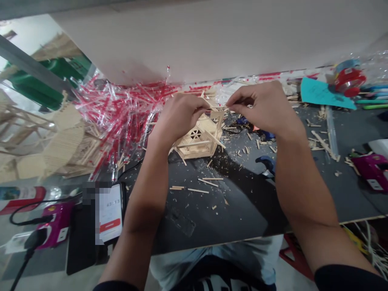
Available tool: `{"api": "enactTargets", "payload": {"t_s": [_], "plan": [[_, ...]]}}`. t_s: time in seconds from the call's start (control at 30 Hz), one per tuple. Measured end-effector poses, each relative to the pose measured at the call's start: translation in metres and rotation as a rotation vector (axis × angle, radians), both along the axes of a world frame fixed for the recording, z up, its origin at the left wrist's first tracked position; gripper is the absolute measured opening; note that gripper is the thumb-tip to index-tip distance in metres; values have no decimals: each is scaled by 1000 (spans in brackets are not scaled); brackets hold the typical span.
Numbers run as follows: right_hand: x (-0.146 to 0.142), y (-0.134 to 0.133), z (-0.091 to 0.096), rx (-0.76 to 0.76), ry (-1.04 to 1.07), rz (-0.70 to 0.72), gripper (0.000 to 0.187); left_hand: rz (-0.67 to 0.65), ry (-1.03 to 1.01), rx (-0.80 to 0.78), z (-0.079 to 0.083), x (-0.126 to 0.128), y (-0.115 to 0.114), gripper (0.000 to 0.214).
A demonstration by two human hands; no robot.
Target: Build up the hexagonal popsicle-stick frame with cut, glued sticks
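Observation:
A small house model (198, 139) built of thin wooden sticks stands on the dark work board (242, 210). Above it my left hand (178, 117) and my right hand (263, 107) both pinch the ends of one thin wooden stick (218, 108), held level over the model's roof. Both hands are closed around the stick, knuckles up. Loose sticks (198, 190) and wood chips lie on the board in front of the model.
A heap of red-and-clear plastic wrappers (121, 117) lies left of the model. Finished stick models (48, 141) stand far left. A phone (109, 213) and a magenta glue gun (56, 226) lie near left; another glue gun (371, 169), tape rolls (348, 79) and teal paper (321, 93) right.

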State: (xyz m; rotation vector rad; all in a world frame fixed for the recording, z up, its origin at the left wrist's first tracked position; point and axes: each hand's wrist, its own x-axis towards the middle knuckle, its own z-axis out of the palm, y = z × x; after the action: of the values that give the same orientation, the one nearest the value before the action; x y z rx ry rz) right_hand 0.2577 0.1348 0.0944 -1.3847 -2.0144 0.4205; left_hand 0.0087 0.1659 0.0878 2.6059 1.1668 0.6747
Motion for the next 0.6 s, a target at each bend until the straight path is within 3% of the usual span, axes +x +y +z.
{"api": "enactTargets", "payload": {"t_s": [0.6], "plan": [[-4,-5,2,-7,-18,-10,14,37,80,-13,9,-1,-3,23]]}}
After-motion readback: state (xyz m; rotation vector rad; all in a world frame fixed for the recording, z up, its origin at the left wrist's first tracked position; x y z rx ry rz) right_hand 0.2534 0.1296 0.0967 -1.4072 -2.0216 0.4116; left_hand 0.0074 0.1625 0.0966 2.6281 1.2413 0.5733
